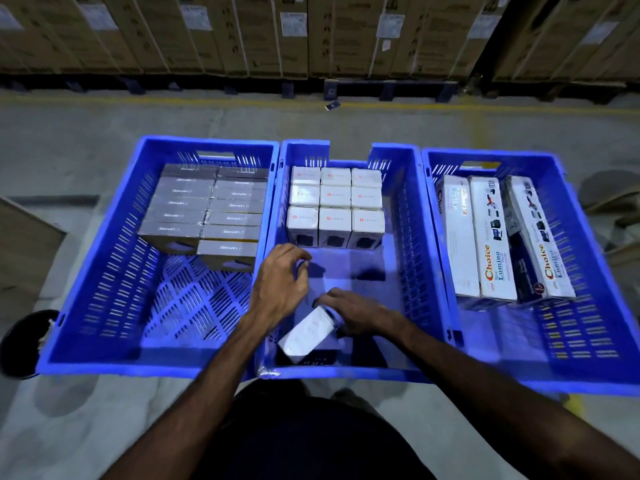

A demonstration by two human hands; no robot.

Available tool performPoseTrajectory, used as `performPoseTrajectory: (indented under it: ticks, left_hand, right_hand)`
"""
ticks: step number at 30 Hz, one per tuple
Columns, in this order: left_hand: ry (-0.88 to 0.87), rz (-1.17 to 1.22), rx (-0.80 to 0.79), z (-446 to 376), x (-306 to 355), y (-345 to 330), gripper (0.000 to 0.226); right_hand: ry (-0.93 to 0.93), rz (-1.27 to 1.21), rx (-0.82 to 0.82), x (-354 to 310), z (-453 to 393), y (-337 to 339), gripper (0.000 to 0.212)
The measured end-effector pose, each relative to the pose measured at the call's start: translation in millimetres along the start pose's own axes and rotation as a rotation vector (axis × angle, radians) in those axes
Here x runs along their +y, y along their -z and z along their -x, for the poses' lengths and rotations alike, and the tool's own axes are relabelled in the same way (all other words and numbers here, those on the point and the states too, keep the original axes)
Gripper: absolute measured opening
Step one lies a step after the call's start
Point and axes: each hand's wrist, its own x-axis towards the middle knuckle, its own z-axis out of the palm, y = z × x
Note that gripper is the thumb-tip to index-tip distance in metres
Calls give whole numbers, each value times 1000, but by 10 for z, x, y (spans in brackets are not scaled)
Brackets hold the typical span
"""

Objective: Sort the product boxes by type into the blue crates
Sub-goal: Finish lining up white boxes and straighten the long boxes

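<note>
Tall brown cartons (263, 32) stand in a row along the far wall, each with a white label stuck near the top, resting on dark pallets (391, 88). A yellow line (173, 100) runs along the grey concrete floor (104, 410) in front of them. A small scrap (332, 105) lies on that line. A black round container (20, 344) sits at the near left, flattened cardboard (24, 244) just behind it.

One head-worn camera looked forward and steeply down from above the person's lap, facing three blue crates (266, 202) side by side on the floor, close enough that both forearms filled the lower frame. A wall of cartons (311, 32) ran along the top edge, farther off.
</note>
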Motion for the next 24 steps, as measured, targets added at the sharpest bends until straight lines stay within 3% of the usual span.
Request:
performPoseTrajectory:
  ticks: [5, 8, 13, 19, 24]
  left_hand:
    - [40, 108, 38, 22, 35, 44, 15]
    - [229, 311, 60, 29, 73, 87, 13]
    - [390, 586, 76, 27, 89, 173, 15]
    - [519, 945, 81, 13, 294, 292, 20]
    - [514, 986, 27, 28, 242, 341, 22]
  right_hand:
    - [-78, -318, 30, 78, 86, 154, 53]
    - [-224, -581, 21, 107, 376, 510, 43]
    - [-281, -1195, 219, 13, 813, 800, 49]
    - [-217, -1394, 370, -258, 949, 721, 53]
    - [-216, -1472, 525, -406, 938, 722, 44]
